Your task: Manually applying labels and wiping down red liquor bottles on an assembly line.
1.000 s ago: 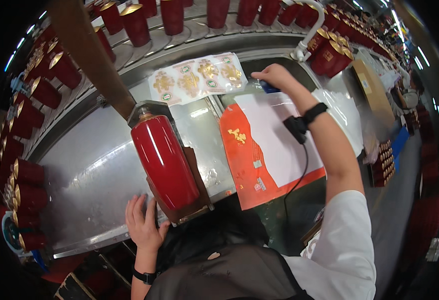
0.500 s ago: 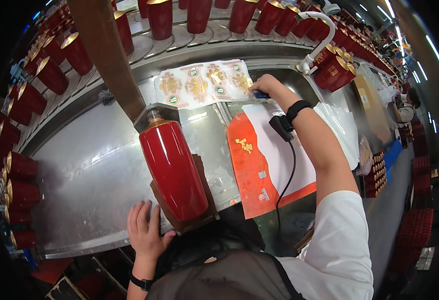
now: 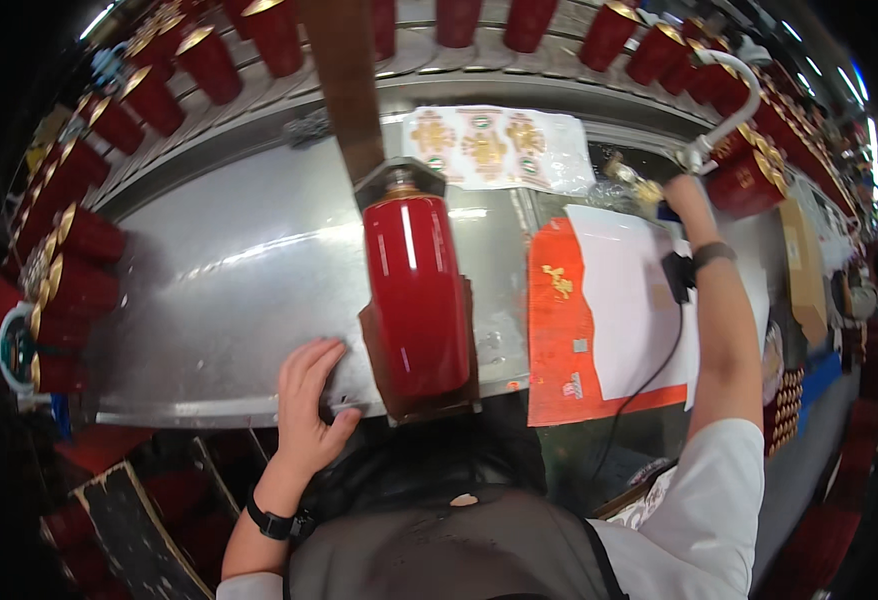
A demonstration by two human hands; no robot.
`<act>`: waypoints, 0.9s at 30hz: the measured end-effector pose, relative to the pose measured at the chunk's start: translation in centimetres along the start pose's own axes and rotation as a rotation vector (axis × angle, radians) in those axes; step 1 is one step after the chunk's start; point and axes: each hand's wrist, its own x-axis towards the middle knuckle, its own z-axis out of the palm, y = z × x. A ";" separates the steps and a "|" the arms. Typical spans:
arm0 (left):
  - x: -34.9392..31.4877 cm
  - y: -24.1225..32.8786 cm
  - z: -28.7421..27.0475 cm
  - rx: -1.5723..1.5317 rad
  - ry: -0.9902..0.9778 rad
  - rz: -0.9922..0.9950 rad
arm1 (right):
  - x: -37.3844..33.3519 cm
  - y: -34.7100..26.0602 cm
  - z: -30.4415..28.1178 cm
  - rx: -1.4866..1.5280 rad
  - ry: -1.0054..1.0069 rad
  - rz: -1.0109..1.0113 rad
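Note:
A glossy red bottle (image 3: 416, 300) lies on a brown cradle (image 3: 469, 355) at the table's front edge, its neck against a dark holder. To its left, my left hand (image 3: 311, 405) is held open, fingers stretched, at the table edge. My right hand (image 3: 691, 205) reaches to the far right, its fingers closed round a small dark-blue object (image 3: 668, 212), mostly hidden. A blurred gold-patterned decal (image 3: 634, 182) hangs beside those fingers; how it is held is unclear. A clear-white sheet of gold decals (image 3: 499, 150) lies behind the bottle, its right end without a pattern.
A white sheet (image 3: 634, 300) overlies an orange-red printed sheet (image 3: 559, 330) on the right. A white curved faucet (image 3: 744, 100) stands over a sink at the far right. Red gold-topped containers (image 3: 209, 65) line the conveyor (image 3: 319, 70) behind. A wooden beam (image 3: 344, 90) rises beyond the bottle.
My right hand has moved right, away from the decal sheet, and one gold decal has come off the sheet's right end. My head view has shifted; my left hand stays near the table edge.

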 end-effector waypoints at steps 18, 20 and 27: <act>5.7 6.5 0.3 -0.398 -0.097 -0.121 | -11.9 -5.9 -28.2 1.048 0.174 -0.363; 6.8 7.1 -0.8 -0.642 -0.086 -0.182 | -12.7 -6.7 -29.7 0.986 0.262 -0.462; 6.8 8.0 -2.5 -0.906 -0.099 -0.291 | -14.3 -8.9 -32.8 1.134 0.147 -0.550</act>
